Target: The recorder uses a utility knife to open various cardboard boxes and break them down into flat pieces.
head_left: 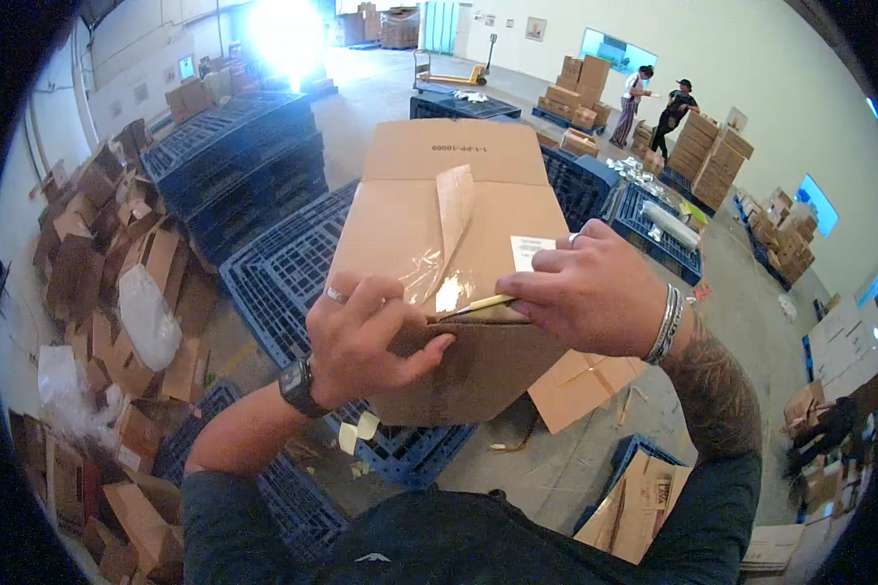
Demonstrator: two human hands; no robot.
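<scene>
A large brown cardboard box (449, 366) stands in front of me, with clear tape (453, 291) over its top seam. From the top rises a loose, curled strip of torn cardboard (453, 219). My right hand (590, 291) is closed on a slim yellow-handled cutter (490, 302), whose tip lies along the box's near top edge. A white label (531, 253) sits beside that hand. At the near left corner, my left hand (371, 336) grips the box, curled fingers on top and thumb against the front face. Its index fingertip is close to the cutter's tip.
Blue plastic pallets (283, 263) lie around the box, and a tall stack of them (239, 161) stands at left. Flattened cartons and plastic wrap (149, 317) pile up on the far left. Cardboard pieces (580, 390) lie at right. Two people (673, 115) stand near stacked boxes.
</scene>
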